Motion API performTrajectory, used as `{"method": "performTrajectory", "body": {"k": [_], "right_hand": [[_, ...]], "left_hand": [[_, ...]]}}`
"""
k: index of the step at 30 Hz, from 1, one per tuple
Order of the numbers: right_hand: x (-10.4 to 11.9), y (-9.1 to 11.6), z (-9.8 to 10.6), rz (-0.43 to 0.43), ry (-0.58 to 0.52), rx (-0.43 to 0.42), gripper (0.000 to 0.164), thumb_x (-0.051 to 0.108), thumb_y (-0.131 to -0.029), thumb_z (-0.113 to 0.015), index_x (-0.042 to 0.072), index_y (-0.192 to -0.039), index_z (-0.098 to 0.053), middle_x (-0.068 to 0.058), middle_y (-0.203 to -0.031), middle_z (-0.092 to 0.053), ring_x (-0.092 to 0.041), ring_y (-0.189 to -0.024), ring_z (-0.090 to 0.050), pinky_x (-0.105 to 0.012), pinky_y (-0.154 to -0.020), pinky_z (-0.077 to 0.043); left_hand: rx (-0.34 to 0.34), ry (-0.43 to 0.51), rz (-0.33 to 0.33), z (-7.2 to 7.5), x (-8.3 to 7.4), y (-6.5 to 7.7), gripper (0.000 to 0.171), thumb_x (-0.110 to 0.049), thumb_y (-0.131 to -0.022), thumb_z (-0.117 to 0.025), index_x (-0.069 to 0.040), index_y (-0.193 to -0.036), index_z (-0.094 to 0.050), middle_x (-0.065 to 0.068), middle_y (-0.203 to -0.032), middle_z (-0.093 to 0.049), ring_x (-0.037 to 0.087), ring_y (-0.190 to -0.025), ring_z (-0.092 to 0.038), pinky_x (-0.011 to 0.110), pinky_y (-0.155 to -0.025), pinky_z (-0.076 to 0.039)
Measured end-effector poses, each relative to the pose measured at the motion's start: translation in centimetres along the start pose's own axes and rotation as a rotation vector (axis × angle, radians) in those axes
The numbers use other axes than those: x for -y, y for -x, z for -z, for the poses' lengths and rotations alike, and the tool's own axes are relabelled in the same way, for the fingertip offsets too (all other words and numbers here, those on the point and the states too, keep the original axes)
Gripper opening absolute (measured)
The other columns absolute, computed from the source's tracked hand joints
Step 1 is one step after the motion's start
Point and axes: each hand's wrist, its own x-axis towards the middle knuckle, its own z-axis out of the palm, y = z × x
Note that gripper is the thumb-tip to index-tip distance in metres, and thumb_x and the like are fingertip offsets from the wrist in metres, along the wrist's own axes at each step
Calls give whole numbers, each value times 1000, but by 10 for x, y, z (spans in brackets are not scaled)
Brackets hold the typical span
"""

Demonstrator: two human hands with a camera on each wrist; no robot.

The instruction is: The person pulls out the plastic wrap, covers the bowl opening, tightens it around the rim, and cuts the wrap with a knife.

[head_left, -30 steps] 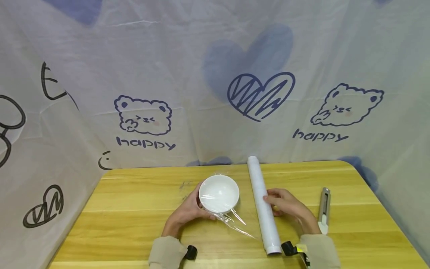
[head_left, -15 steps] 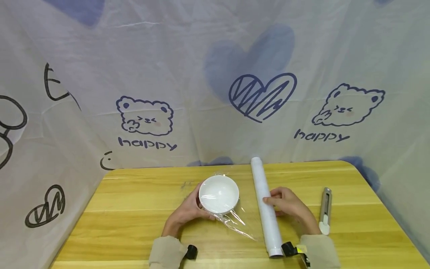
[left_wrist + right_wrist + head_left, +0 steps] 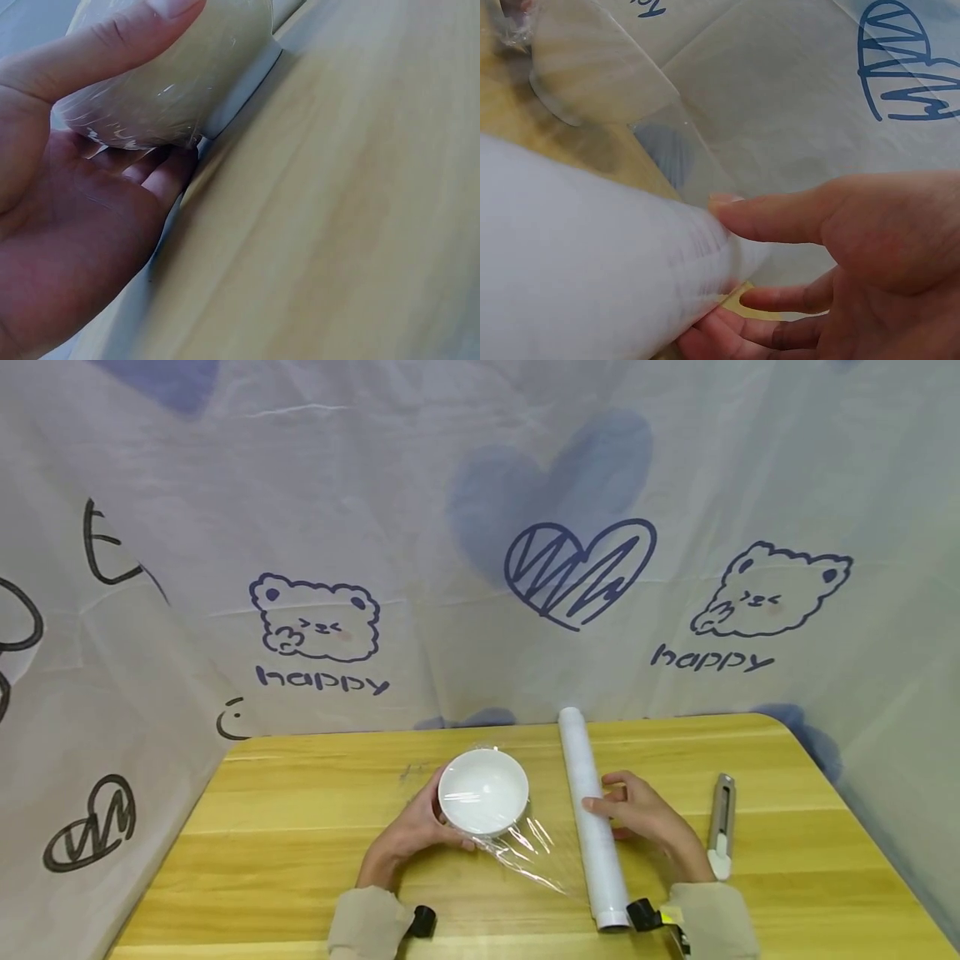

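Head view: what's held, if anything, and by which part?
Left hand holds the white bowl, its grip on the left side of the outer wall; right hand grips the white roll about midway along its length.

Wooden table (image 3: 285, 843), yellow grain. On it: white bowl (image 3: 484, 793) near the middle, clear film (image 3: 534, 853) stretching between it and long white roll (image 3: 596, 843) to its right; grey-and-white cutter (image 3: 722, 822) farther right.
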Motion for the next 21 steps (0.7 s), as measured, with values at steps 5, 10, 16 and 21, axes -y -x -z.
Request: {"method": "performTrajectory", "body": {"k": [5,10,16,21], "right_hand": [[0,-2,2,38,9,32,73,22,-97,-72,-13,-147,-33,-25,-113,-56,-30,-96,-61,-47,-79,-60],[0,-4,2,47,32,36,72,24,-98,-72,-12,-147,-34,-24,-114,-57,-30,-96,-62,-47,-78,-60],[0,-2,9,86,56,8,75,29,-100,-70,-10,-150,-32,-27,-120,-57,-32,-98,-63,-46,-79,-60],[1,15,42,94,246,-164,70,35,-104,-61,-9,-151,-35,-33,-128,-56,-40,-107,-62,-47,-83,-58]], "left_hand": [[-6,7,8,1,-2,0,123,12,-60,-93,-10,-161,-26,18,-156,-38,35,-135,-43,30,-109,-43],[-4,7,16,1,-2,0,124,11,-60,-93,-12,-161,-25,16,-157,-37,34,-136,-42,30,-110,-42],[-4,16,12,2,1,1,124,11,-60,-93,-14,-161,-26,14,-157,-38,34,-137,-42,31,-112,-41],[4,14,15,1,0,1,123,8,-62,-94,-15,-162,-25,14,-157,-38,33,-137,-42,32,-111,-41]]}}
